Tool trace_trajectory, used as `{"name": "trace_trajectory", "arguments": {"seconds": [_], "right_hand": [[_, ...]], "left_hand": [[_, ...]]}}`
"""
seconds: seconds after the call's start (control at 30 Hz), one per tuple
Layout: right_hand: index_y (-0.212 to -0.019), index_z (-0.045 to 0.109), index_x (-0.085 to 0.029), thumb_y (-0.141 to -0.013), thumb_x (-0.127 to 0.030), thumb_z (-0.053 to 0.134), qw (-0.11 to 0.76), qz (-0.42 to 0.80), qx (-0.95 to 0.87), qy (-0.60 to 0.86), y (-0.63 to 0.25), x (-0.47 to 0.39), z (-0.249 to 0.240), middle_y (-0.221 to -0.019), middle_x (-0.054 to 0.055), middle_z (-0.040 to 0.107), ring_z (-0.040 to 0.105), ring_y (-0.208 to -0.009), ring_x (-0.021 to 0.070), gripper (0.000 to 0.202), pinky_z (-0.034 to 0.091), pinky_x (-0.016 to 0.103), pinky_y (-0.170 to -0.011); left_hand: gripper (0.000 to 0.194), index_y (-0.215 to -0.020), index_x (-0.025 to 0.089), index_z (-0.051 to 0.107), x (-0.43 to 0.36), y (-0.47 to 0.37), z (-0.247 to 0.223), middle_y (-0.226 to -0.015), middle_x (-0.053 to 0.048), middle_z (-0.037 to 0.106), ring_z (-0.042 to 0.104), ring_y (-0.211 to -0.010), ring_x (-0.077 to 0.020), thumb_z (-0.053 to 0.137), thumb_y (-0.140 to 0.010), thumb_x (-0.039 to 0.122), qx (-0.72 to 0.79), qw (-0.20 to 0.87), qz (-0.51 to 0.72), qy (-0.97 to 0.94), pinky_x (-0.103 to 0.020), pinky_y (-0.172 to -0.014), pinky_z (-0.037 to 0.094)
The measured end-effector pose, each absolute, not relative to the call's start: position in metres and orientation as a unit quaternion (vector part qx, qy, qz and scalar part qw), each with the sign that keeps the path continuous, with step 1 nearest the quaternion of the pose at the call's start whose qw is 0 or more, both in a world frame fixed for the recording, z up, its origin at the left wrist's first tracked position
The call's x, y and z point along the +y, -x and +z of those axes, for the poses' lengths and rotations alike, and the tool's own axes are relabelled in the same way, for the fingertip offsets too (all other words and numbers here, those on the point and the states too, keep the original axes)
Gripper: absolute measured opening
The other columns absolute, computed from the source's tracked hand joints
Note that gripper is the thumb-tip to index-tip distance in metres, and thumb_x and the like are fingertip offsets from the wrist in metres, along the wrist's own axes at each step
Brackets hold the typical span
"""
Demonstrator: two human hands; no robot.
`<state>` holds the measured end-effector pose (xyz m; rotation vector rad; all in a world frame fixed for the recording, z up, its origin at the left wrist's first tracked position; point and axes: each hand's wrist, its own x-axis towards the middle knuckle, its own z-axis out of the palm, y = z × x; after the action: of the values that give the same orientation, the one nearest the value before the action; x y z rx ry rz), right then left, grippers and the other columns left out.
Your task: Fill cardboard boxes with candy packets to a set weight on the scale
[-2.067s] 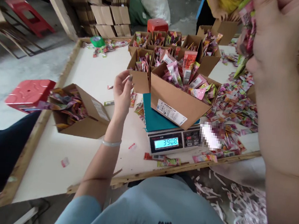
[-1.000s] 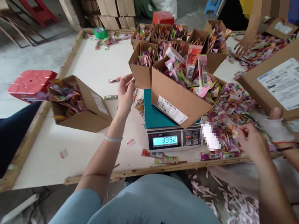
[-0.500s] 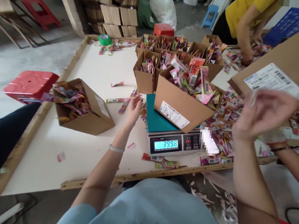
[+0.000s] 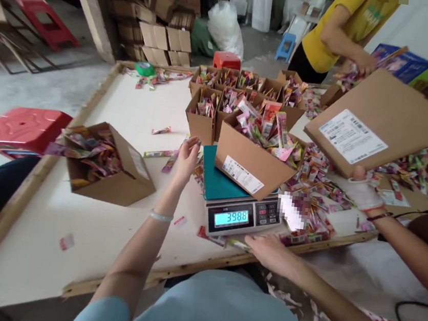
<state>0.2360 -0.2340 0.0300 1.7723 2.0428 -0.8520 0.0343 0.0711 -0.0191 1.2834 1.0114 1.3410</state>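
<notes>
A tilted cardboard box (image 4: 253,170) full of colourful snack packets rests on the green plate (image 4: 207,180) of a digital scale, whose display (image 4: 231,217) is lit. Left of the scale, my left hand (image 4: 188,158) hovers over the table, fingers loosely apart and nothing in them. My right hand (image 4: 271,252) is low in front of the scale, its fingertips on a green packet (image 4: 239,244) at the table's near edge. Beside it, partly under the scale, lies a red packet (image 4: 209,234).
Another filled box (image 4: 119,180) leans at the left. Several filled boxes (image 4: 201,124) stand behind the scale. Loose packets (image 4: 315,172) cover the right side. A co-worker's gloved hand (image 4: 363,193) is under a large box (image 4: 388,123); a person in yellow (image 4: 337,30) stands behind.
My right hand has come down from the raised position at the right to the green packet. The large box at the right has shifted left and down. The view has moved slightly.
</notes>
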Motion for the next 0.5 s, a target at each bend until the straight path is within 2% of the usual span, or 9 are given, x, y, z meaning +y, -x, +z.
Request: {"name": "trace_trajectory", "arguments": {"seconds": [0.07,0.17,0.23,0.27,0.3,0.37,0.43,0.5], "right_hand": [[-0.104,0.07,-0.023,-0.105,-0.02,0.049,0.058,-0.25,0.752,-0.607,-0.262,-0.241,0.082,-0.095,0.006,0.077,0.074,-0.086,0.0209,0.021,0.049,0.028,-0.074],[-0.096,0.067,-0.026,-0.108,-0.033,0.048,-0.182,-0.047,0.768,-0.612,-0.297,-0.232,0.163,-0.085,0.003,0.07,0.064,-0.072,0.0166,0.024,0.049,0.029,-0.071],[-0.095,0.067,-0.026,-0.105,-0.036,0.052,-0.287,0.112,0.735,-0.604,-0.313,-0.203,0.199,-0.085,0.004,0.066,0.063,-0.078,0.0189,0.02,0.053,0.034,-0.078],[-0.093,0.066,-0.025,-0.102,-0.036,0.054,-0.311,0.162,0.723,-0.596,-0.318,-0.182,0.208,-0.091,0.006,0.067,0.065,-0.087,0.0214,0.019,0.055,0.037,-0.086],[-0.089,0.065,-0.023,-0.1,-0.036,0.056,-0.32,0.183,0.72,-0.588,-0.321,-0.158,0.212,-0.1,0.008,0.067,0.067,-0.1,0.0245,0.019,0.055,0.042,-0.094],[-0.081,0.062,-0.021,-0.095,-0.034,0.059,-0.295,0.133,0.757,-0.568,-0.323,-0.108,0.208,-0.114,0.011,0.068,0.065,-0.12,0.0288,0.019,0.053,0.048,-0.106],[-0.08,0.061,-0.02,-0.092,-0.028,0.06,-0.21,0.001,0.808,-0.551,-0.32,-0.068,0.196,-0.11,0.009,0.071,0.068,-0.115,0.0258,0.015,0.054,0.044,-0.105],[-0.084,0.064,-0.02,-0.092,-0.023,0.059,-0.109,-0.114,0.828,-0.539,-0.315,-0.048,0.188,-0.096,0.005,0.074,0.072,-0.096,0.0203,0.01,0.057,0.037,-0.095]], "left_hand": [[0.042,-0.124,0.022,0.065,0.074,-0.033,-0.018,-0.138,-0.014,0.072,0.069,-0.128,-0.0235,0.071,-0.091,0.048,0.416,0.49,0.559,-0.524,-0.042,-0.112,0.055],[0.041,-0.122,0.022,0.065,0.075,-0.034,-0.018,-0.136,-0.014,0.072,0.069,-0.127,-0.0244,0.07,-0.091,0.048,0.424,0.497,0.554,-0.516,-0.042,-0.11,0.057],[0.039,-0.121,0.022,0.066,0.071,-0.039,-0.018,-0.136,-0.015,0.072,0.069,-0.127,-0.0251,0.07,-0.091,0.047,0.432,0.499,0.544,-0.518,-0.042,-0.107,0.058],[0.038,-0.12,0.022,0.066,0.068,-0.042,-0.017,-0.136,-0.015,0.071,0.069,-0.127,-0.0253,0.069,-0.092,0.047,0.434,0.501,0.538,-0.522,-0.042,-0.106,0.058],[0.038,-0.12,0.022,0.066,0.065,-0.045,-0.017,-0.136,-0.015,0.071,0.07,-0.126,-0.0255,0.069,-0.092,0.047,0.434,0.502,0.532,-0.526,-0.042,-0.106,0.059],[0.038,-0.12,0.022,0.067,0.057,-0.05,-0.017,-0.135,-0.015,0.072,0.07,-0.124,-0.0261,0.069,-0.093,0.048,0.433,0.502,0.528,-0.532,-0.044,-0.106,0.059],[0.037,-0.117,0.022,0.068,0.05,-0.052,-0.017,-0.131,-0.014,0.073,0.071,-0.122,-0.0272,0.071,-0.092,0.048,0.43,0.497,0.532,-0.534,-0.046,-0.107,0.058],[0.035,-0.114,0.022,0.069,0.045,-0.052,-0.02,-0.126,-0.013,0.075,0.071,-0.122,-0.0282,0.073,-0.091,0.047,0.424,0.491,0.541,-0.535,-0.047,-0.109,0.057]]}}
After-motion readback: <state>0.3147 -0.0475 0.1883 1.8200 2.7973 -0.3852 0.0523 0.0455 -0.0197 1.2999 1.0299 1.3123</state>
